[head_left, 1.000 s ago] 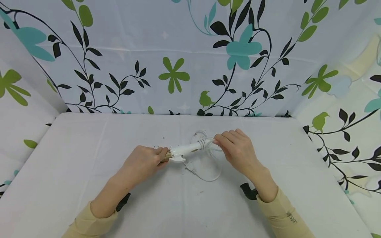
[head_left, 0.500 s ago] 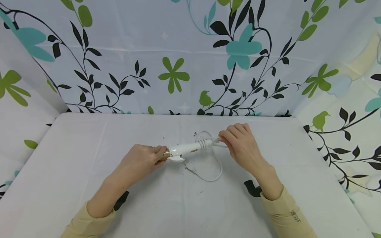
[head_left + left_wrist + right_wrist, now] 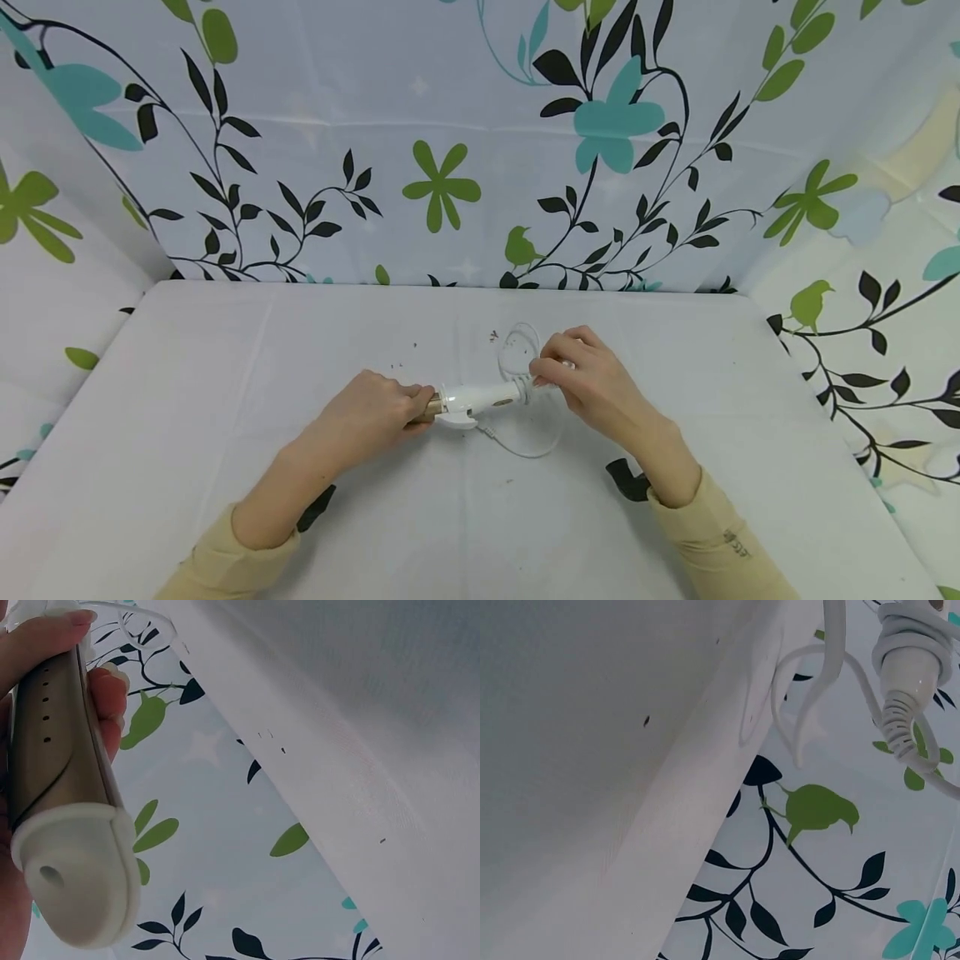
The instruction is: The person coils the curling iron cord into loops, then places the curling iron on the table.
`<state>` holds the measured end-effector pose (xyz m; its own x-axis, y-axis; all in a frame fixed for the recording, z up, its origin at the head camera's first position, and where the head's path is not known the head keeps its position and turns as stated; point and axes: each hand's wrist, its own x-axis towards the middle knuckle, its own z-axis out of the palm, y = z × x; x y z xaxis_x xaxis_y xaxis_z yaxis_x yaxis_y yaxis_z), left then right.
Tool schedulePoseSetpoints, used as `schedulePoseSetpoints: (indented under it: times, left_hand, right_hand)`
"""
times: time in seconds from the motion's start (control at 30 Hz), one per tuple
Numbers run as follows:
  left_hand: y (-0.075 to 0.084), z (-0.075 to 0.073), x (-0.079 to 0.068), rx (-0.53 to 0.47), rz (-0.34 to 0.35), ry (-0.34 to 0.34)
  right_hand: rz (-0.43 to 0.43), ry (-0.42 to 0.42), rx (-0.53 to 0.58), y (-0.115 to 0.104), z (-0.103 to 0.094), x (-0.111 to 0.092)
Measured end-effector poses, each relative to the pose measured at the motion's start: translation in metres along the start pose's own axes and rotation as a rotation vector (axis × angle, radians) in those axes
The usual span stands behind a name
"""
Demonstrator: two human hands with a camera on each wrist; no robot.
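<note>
My left hand (image 3: 378, 412) grips the gold barrel of a curling iron (image 3: 480, 397) above the white table. In the left wrist view the barrel (image 3: 56, 735) ends in a white rounded tip (image 3: 79, 889), with thumb and fingers around the barrel higher up. The white handle points right. Its power cord (image 3: 835, 645) winds around the handle's end, with loose loops beyond. At that end my right hand (image 3: 588, 371) pinches the cord between curled fingers. It is out of frame in the right wrist view. The cord's plug is hidden behind the iron.
The white-covered table (image 3: 300, 333) has small dark specks scattered behind the iron. A patterned curtain (image 3: 337, 100) with leaves and flowers hangs along the back and sides. Black straps (image 3: 628, 481) show by both wrists.
My right hand first drew away right with the cord, then came back left and down to the handle's end. The iron has shifted slightly right and down, now covering the plug.
</note>
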<state>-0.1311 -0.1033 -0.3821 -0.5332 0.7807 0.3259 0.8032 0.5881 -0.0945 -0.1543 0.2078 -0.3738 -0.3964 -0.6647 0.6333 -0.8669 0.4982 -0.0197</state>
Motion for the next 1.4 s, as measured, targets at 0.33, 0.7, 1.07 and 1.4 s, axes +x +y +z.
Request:
schedulePoseSetpoints:
  times: [0.33, 0.7, 1.07, 1.4]
  left_hand:
    - [0.008, 0.002, 0.003, 0.006, 0.022, -0.059]
    - [0.010, 0.005, 0.004, -0.030, 0.122, 0.059]
    - [0.013, 0.010, 0.006, -0.139, 0.169, 0.269]
    - [0.019, 0.008, 0.010, -0.164, 0.192, 0.359]
  right_hand:
    - [-0.010, -0.018, 0.011, -0.004, 0.006, 0.002]
    - [0.015, -0.021, 0.065, 0.002, 0.006, 0.000]
    - [0.288, 0.038, 0.430, 0.020, -0.004, -0.005]
    - [0.736, -0.173, 0.760, 0.022, -0.010, -0.011]
